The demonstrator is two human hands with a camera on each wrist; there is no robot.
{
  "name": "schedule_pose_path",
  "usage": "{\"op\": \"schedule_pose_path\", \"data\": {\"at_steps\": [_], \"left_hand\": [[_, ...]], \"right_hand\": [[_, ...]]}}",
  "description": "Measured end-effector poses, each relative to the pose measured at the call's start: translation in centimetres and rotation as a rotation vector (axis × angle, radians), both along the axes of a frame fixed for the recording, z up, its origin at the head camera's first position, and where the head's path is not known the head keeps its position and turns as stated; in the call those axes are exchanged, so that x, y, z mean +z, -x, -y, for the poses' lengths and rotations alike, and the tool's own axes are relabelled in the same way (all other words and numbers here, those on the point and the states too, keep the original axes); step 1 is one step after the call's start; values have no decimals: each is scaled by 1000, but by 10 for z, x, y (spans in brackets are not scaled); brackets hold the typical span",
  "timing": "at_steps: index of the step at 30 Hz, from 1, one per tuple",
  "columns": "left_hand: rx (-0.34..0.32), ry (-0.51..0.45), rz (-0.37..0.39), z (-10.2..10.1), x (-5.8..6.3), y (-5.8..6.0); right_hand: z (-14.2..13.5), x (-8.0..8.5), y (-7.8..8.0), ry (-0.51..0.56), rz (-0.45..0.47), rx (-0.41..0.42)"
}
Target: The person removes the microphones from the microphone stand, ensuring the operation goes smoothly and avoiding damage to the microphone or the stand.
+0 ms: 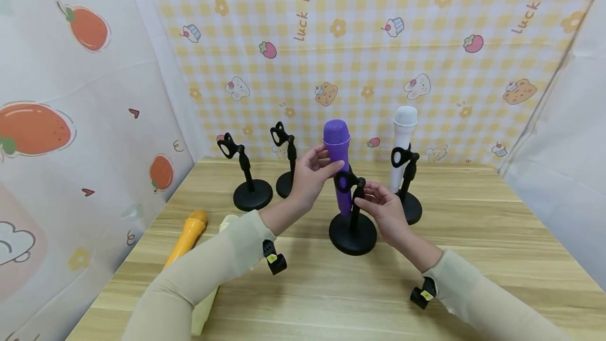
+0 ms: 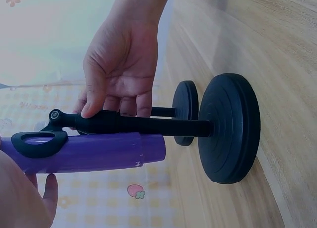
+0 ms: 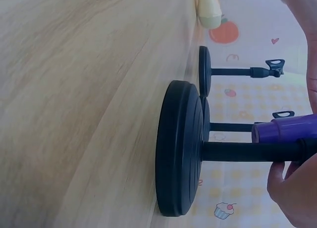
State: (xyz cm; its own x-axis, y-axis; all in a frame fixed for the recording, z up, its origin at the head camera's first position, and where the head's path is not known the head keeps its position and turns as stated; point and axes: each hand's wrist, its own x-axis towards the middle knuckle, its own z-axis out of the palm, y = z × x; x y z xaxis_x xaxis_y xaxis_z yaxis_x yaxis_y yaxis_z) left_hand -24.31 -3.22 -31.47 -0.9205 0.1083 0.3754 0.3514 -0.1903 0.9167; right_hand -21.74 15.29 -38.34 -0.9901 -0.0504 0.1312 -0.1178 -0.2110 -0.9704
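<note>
A purple microphone stands upright through the clip of a black desktop microphone stand. My left hand grips its upper body, just below the head. With thumb and fingers, my right hand pinches the stand's black post below the clip joint. In the left wrist view the clip ring wraps the purple body, whose lower end lies alongside the post. The right wrist view shows the round base flat on the wooden table, with the microphone's end above it.
To the right, a white microphone sits in another stand. Two stands with bare clips are at the back left. An orange microphone and a pale yellow microphone lie at the left, partly behind my left arm.
</note>
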Motion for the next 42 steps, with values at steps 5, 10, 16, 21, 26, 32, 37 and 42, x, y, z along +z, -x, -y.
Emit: {"op": "schedule_pose_path", "data": {"at_steps": [5,10,16,21,26,32,37,42], "left_hand": [[17,-8,-6,-2,0,-1],[35,-14,-8,-4,0,-1],[47,-12,13,-4,-2,0],[45,-16,26,-4,-3,1],[41,-22,14,-4,-4,2],[32,-26,-42,-6,-5,2],[48,-4,-84,-5,-6,1],[70,22,-108,-3,-6,2]], "right_hand": [[-1,0,1,-19,-6,15],[-2,1,2,-41,3,24],[-3,2,3,-47,25,33],[-4,3,3,-57,37,38],[-5,3,4,-73,37,40],[-6,3,3,-93,11,45],[-7,1,4,-128,-22,48],[-5,0,6,-145,-62,48]]}}
